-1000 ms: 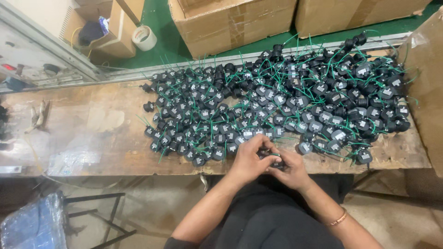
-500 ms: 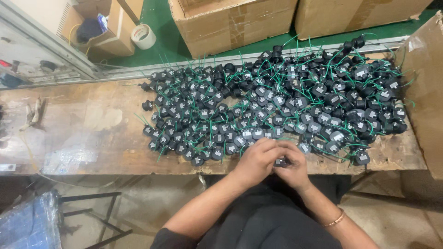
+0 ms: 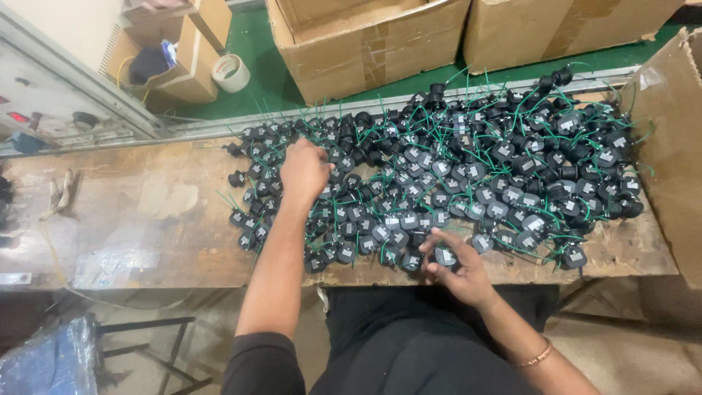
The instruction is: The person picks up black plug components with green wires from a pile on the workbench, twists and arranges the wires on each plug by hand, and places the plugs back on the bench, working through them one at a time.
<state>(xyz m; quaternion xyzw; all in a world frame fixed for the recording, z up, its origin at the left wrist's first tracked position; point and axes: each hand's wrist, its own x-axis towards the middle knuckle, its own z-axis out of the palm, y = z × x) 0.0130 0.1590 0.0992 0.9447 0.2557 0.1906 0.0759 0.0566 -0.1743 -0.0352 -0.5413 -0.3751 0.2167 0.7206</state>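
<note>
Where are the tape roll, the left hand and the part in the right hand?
tape roll [image 3: 231,72], head view, on its top face.
left hand [image 3: 303,170], head view, back of hand.
black round part [image 3: 444,256], head view, its labelled face.

The person wears dark, near-black clothing. A short black sleeve [image 3: 263,363] covers the upper left arm and ends above the elbow, so the forearm below it is bare down to the left hand [image 3: 305,170]. The right forearm is bare as well, and a thin gold-coloured bangle [image 3: 532,358] circles the right wrist, a little way up from the right hand [image 3: 461,272]. Black fabric [image 3: 409,344] covers the lap and torso between the two arms. No gloves cover the fingers [image 3: 437,235], and no rings can be made out.
</note>
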